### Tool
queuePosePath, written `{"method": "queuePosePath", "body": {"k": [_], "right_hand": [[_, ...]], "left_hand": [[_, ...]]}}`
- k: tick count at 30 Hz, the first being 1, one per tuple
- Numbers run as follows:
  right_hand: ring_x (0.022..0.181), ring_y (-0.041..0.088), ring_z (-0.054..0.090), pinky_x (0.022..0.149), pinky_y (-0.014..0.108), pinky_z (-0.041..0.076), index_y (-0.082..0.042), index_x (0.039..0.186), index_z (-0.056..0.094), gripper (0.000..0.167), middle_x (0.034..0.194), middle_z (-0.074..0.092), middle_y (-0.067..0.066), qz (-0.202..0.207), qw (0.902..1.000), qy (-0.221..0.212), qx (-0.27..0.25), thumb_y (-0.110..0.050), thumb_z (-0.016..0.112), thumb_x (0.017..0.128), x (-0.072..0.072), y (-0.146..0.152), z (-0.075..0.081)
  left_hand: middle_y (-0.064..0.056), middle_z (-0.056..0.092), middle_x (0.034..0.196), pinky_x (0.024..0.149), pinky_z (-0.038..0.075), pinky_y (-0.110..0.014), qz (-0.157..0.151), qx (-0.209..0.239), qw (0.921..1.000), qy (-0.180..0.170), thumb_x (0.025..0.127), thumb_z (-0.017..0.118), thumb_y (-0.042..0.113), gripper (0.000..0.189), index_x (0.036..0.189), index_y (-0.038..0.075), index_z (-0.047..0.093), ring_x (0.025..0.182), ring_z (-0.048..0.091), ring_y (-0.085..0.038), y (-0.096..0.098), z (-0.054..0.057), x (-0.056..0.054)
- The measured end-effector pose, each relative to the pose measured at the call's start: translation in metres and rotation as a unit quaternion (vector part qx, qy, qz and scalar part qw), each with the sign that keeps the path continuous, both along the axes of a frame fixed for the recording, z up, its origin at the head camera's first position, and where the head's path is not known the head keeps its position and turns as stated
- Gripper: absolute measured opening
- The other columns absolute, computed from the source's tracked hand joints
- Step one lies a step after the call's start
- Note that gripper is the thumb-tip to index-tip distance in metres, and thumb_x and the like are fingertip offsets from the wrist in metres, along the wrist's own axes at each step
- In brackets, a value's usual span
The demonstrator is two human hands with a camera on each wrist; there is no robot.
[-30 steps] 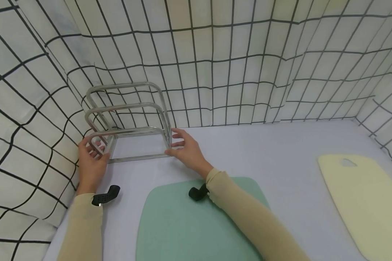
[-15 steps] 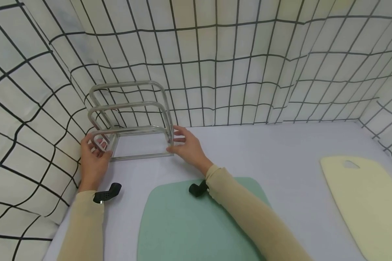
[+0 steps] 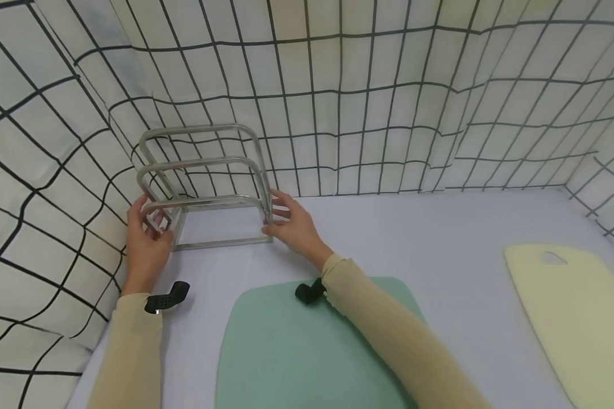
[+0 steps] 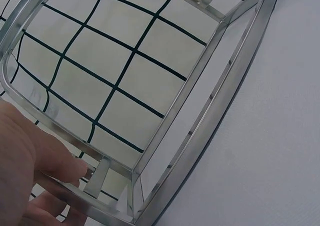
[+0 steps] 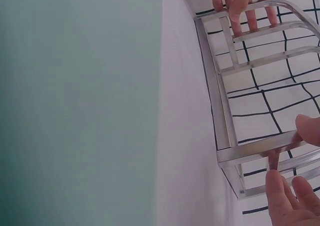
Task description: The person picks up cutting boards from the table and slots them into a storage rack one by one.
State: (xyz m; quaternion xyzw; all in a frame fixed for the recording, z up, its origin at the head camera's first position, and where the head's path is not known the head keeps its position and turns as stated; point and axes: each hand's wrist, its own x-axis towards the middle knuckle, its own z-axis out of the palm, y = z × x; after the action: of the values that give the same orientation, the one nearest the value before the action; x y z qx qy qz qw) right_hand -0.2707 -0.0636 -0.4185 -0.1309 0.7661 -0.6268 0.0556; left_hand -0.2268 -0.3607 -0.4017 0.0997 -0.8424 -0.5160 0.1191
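Note:
A silver metal rack (image 3: 222, 245) with three upright loops stands in the far left corner of the white table, against the gridded cloth. My left hand (image 3: 145, 253) grips its left side; in the left wrist view that hand's thumb (image 4: 65, 166) lies over the metal bar and other fingers curl below it. At the rack's right side, my right hand (image 3: 298, 227) holds the frame between thumb and fingers. The right wrist view has the right thumb (image 5: 307, 128) on one side of a bar and the fingertips (image 5: 276, 183) on the other.
A green cutting board (image 3: 297, 346) lies in front of the rack, partly under the right forearm. Toward the right edge lies a yellow cutting board (image 3: 568, 312) with a handle hole. Cloth walls (image 3: 384, 113) with dark grid lines border the table's back and sides.
Both hands have crept slightly farther back along the rack's sides, the left one most visibly. The rack stays in about the same place; the head view has shifted a little.

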Motion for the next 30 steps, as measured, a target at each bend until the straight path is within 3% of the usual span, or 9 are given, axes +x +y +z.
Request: {"method": "queuePosePath", "body": {"k": [5, 11, 13, 15, 20, 27, 30], "right_hand": [[0.140, 0.027, 0.059, 0.109, 0.040, 0.055, -0.030, 0.158, 0.041, 0.084, 0.155, 0.050, 0.007, -0.003, 0.9999, -0.014, -0.004, -0.005, 0.080, 0.087, 0.000, 0.001, 0.001], [0.142, 0.030, 0.056, 0.112, 0.043, 0.053, -0.030, 0.158, 0.040, 0.086, 0.156, 0.049, 0.009, -0.007, 1.0000, -0.003, 0.004, -0.005, 0.080, 0.087, -0.001, 0.004, 0.002], [0.144, 0.031, 0.054, 0.114, 0.042, 0.051, -0.029, 0.159, 0.039, 0.087, 0.157, 0.048, 0.009, -0.001, 0.9999, 0.005, 0.011, -0.006, 0.080, 0.086, -0.001, 0.004, 0.004], [0.145, 0.030, 0.053, 0.115, 0.041, 0.051, -0.030, 0.159, 0.038, 0.089, 0.158, 0.048, 0.009, 0.007, 0.9999, 0.007, 0.014, -0.005, 0.081, 0.085, -0.001, 0.003, 0.006], [0.144, 0.028, 0.055, 0.114, 0.037, 0.051, -0.030, 0.160, 0.037, 0.091, 0.158, 0.048, 0.008, 0.012, 0.9999, 0.002, 0.010, -0.003, 0.081, 0.085, -0.002, 0.001, 0.003], [0.143, 0.030, 0.055, 0.114, 0.039, 0.051, -0.029, 0.159, 0.038, 0.090, 0.158, 0.047, 0.008, 0.021, 0.9997, 0.007, -0.009, -0.001, 0.080, 0.085, -0.005, -0.001, 0.000], [0.144, 0.030, 0.054, 0.116, 0.039, 0.050, -0.029, 0.159, 0.038, 0.089, 0.159, 0.046, 0.008, 0.027, 0.9996, 0.009, -0.006, 0.000, 0.079, 0.086, -0.005, -0.002, 0.000]], "left_hand": [[-0.003, 0.022, 0.171, 0.119, 0.046, -0.037, 0.005, 0.013, 0.9999, 0.002, 0.102, 0.049, 0.001, 0.085, 0.162, 0.046, 0.009, 0.157, 0.036, -0.025, -0.001, 0.000, -0.002], [-0.001, 0.032, 0.167, 0.099, 0.047, -0.019, 0.023, 0.009, 0.9996, 0.013, 0.101, 0.053, 0.001, 0.083, 0.160, 0.046, 0.016, 0.149, 0.043, -0.020, 0.001, 0.000, -0.006], [-0.001, 0.034, 0.166, 0.102, 0.047, -0.021, 0.031, 0.008, 0.9993, 0.019, 0.100, 0.054, 0.000, 0.083, 0.160, 0.046, 0.018, 0.150, 0.043, -0.019, 0.001, 0.002, -0.006], [0.000, 0.033, 0.167, 0.112, 0.048, -0.028, 0.035, 0.011, 0.9991, 0.021, 0.100, 0.053, 0.000, 0.083, 0.159, 0.046, 0.018, 0.153, 0.041, -0.020, 0.002, 0.005, -0.005], [-0.001, 0.030, 0.168, 0.125, 0.039, -0.046, 0.038, 0.037, 0.9984, 0.018, 0.099, 0.052, -0.003, 0.085, 0.159, 0.046, 0.017, 0.157, 0.036, -0.024, 0.003, 0.003, -0.008], [-0.001, 0.034, 0.166, 0.121, 0.043, -0.044, 0.035, 0.042, 0.9984, 0.015, 0.100, 0.050, 0.000, 0.083, 0.160, 0.046, 0.017, 0.155, 0.039, -0.024, 0.001, -0.001, -0.012], [-0.002, 0.035, 0.166, 0.115, 0.046, -0.035, 0.040, 0.024, 0.9989, 0.008, 0.100, 0.051, 0.002, 0.082, 0.161, 0.045, 0.017, 0.153, 0.041, -0.023, -0.001, -0.003, -0.012]]}}
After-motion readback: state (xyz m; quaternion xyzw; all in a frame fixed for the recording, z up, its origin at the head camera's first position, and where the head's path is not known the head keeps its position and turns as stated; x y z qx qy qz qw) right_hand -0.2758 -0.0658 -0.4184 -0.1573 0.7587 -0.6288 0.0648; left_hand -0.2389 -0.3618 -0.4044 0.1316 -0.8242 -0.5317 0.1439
